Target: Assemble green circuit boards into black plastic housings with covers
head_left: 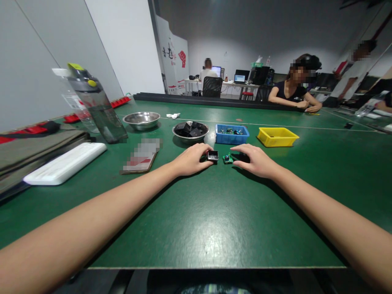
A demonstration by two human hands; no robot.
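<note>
Well in from the near edge of the green table (220, 228), the left hand (192, 160) pinched a small black housing (212, 156) while the right hand (256, 161), fingers parted, flanked a circuit board (227, 159), apparently a pick-up step that next required closing on the board.

The wide table (214, 228) is of green colour. In its middle, the small casing (213, 158) is black with silver, and the circuit board (227, 160) to its right is green. Farther, both bowls (142, 118) are silver, and the pieces (191, 131) are black. One tray (231, 139) is blue; the right container (278, 142) is yellow. At left, the flat block (65, 165) is white.
</note>
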